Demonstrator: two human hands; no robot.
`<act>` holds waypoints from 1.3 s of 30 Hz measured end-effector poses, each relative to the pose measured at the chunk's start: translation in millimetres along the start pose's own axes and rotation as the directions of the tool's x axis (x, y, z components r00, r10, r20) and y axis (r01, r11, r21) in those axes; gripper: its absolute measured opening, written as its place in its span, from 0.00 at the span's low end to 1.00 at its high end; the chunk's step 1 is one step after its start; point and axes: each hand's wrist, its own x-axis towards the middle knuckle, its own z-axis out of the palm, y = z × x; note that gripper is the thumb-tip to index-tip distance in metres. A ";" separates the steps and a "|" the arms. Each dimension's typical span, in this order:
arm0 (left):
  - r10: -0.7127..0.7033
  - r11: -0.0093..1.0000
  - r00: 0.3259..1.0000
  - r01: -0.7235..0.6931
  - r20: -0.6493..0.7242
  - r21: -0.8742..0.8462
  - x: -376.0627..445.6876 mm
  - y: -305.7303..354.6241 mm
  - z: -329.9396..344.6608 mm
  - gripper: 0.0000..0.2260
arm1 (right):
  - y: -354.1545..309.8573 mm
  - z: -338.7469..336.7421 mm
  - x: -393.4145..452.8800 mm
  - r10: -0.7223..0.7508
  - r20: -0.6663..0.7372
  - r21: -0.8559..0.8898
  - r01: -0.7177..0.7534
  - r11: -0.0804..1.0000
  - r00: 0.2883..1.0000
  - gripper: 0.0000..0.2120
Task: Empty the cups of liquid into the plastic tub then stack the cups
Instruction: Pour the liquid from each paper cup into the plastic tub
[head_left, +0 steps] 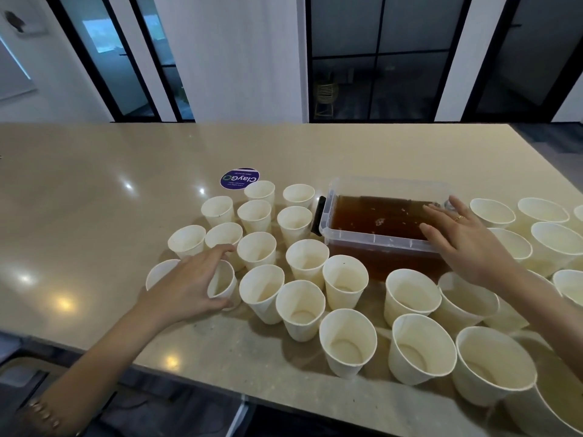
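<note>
Head view of a beige worktop (94, 200) carrying a clear plastic tub (383, 244) and many white paper cups. The tub stands right of centre, filled with brown liquid (372, 220), with a black latch (319, 216) on its left end. One cluster of cups (257, 216) stands upright to the left of the tub, a second group (549, 238) to its right, and a row of nearer cups (348, 342) runs along the front edge; those whose insides show appear empty or hold only a trace at the bottom.

The left hand (186, 285) wraps a cup (222, 283) at the near left of the cluster, fingers (217, 250) curled over its far side and thumb at its near side; the cup is tilted, its mouth turned to the right. The right hand (463, 241) lies over the tub's near right corner, fingers straight and slightly spread, the tips above the liquid; whether they touch the rim cannot be told. A ring (459, 218) shows on one finger. A round purple sticker (239, 178) lies on the worktop behind the left cluster.
</note>
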 end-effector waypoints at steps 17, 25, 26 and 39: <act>-0.044 0.989 0.999 0.040 -0.024 -0.139 -20.5 1.3 -36.8 0.40 | 1.3 0.4 1.6 0.006 -0.001 0.007 -0.006 1.000 1.000 0.35; -0.372 0.839 0.912 0.411 0.175 -0.356 -52.7 -69.2 -54.4 0.55 | 3.9 2.1 2.3 -0.010 -0.011 0.021 0.010 1.000 1.000 0.38; -0.396 0.816 0.900 0.436 0.182 -0.379 -54.9 -73.8 -45.4 0.56 | 4.3 2.3 2.4 -0.013 -0.016 0.025 0.013 1.000 1.000 0.39; -0.594 0.598 0.787 0.297 -0.163 -0.745 -53.3 -51.6 40.8 0.38 | 3.5 2.7 1.7 -0.009 -0.023 0.038 0.010 0.999 1.000 0.38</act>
